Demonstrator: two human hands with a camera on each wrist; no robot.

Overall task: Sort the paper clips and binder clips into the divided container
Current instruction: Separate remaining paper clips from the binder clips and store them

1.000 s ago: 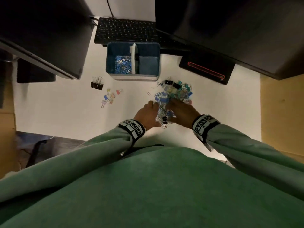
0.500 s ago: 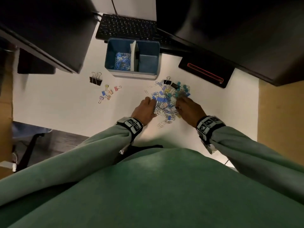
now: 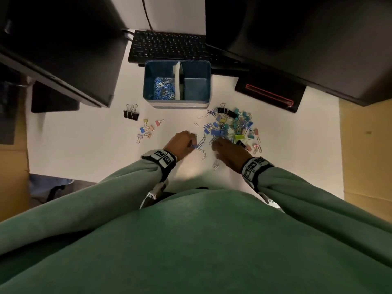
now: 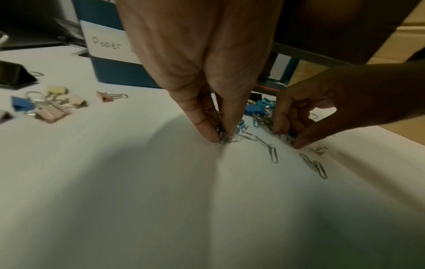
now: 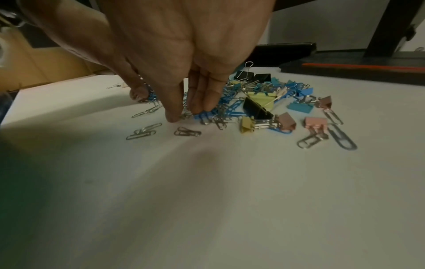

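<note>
- Left hand (image 4: 207, 72), top centre of left wrist view: thumb and finger pinch narrow on a small bunch of paper clips (image 4: 226, 135), pressed against the white desk (image 4: 161, 209).
- Right hand (image 5: 184, 54), top centre of right wrist view: thumb and fingertips close on a few clips at the near edge of the mixed pile (image 3: 231, 129). Looks like a pinch; how many it holds, cannot tell.
- Mixed pile sits centre-right in the head view, just below the divided container (image 3: 209, 85).
- Container's left compartment holds blue and silver paper clips (image 3: 164, 90); right compartment looks bare.
- Small group of binder clips (image 3: 147, 130) lies apart, left of the pile, with black binder clips (image 3: 130, 113) above it.
- Handling, my read: paper clips are light, thin, stiff wire and lie flat on a smooth top, so they're hard to get under. Slide or rake them together, then pinch the bunch from the sides.
- They hook into each other and onto binder clip handles, so expect chains trailing on lift.
- Binder clips: rigid and chunkier. Grab across the body, or by the wire loops.
- Nothing fragile here.
</note>
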